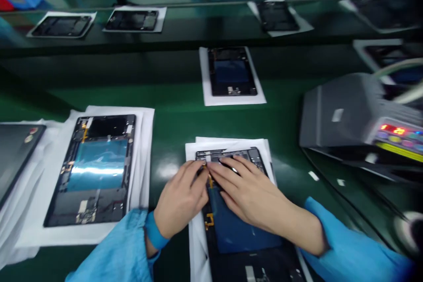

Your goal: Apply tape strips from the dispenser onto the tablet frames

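Amber flex strip lay along the tablet frame's long axis, nearer the left grip (fingers curled, closure unclear) than the flat, open right grip.

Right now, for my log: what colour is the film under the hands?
Dark blue film, head view.

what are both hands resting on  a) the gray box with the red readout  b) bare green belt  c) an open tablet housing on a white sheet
c, since the left hand and right hand lie on the open tablet housing, which sits on a white sheet.
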Demonstrator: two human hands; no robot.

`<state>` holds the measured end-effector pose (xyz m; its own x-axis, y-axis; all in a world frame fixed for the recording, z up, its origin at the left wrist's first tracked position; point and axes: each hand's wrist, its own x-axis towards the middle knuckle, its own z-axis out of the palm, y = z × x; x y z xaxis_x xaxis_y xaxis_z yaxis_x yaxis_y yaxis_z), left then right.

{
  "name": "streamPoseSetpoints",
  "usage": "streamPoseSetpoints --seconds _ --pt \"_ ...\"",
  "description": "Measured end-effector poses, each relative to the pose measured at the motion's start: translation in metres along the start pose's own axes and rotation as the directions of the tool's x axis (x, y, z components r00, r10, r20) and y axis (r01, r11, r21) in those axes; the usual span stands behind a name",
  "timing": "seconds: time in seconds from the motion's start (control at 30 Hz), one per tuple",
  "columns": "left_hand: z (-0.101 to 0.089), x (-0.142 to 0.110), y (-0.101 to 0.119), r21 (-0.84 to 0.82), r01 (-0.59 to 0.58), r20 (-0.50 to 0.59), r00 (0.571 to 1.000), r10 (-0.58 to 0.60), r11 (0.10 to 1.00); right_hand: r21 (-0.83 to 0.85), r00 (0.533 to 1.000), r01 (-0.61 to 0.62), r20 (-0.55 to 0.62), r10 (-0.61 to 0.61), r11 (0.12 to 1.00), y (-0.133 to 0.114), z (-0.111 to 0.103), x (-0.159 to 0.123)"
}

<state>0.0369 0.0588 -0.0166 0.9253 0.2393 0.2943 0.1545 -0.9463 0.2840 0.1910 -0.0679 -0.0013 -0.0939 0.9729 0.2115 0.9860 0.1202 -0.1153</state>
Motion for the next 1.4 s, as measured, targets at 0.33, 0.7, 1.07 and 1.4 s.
streamPoseSetpoints --seconds 0.33,0.7,1.07,1.4 --pt "-0.027 0.031 0.003 0.209 -0.249 0.026 0.968 0.249 0.946 -0.43 0.796 -0.574 -0.492 0.352 0.697 0.092 -0.035 -0.16" --pt "-0.015 0.077 0.071 0.084 -0.189 0.328 0.932 0.152 0.978 -0.367 0.809 -0.518 -0.503 0.304 0.772 0.11 -0.044 -0.157" --pt "0.017 0.093 0.075 0.12 -0.096 0.248 0.967 0.064 0.988 0.115 0.939 -0.067 -0.33 0.101 0.991 0.079 -0.007 -0.07" --pt "0.024 0.09 0.074 0.087 -0.106 0.208 0.974 0.087 0.991 0.186 0.961 -0.081 -0.247 0.126 0.979 0.083 0.007 -0.076"
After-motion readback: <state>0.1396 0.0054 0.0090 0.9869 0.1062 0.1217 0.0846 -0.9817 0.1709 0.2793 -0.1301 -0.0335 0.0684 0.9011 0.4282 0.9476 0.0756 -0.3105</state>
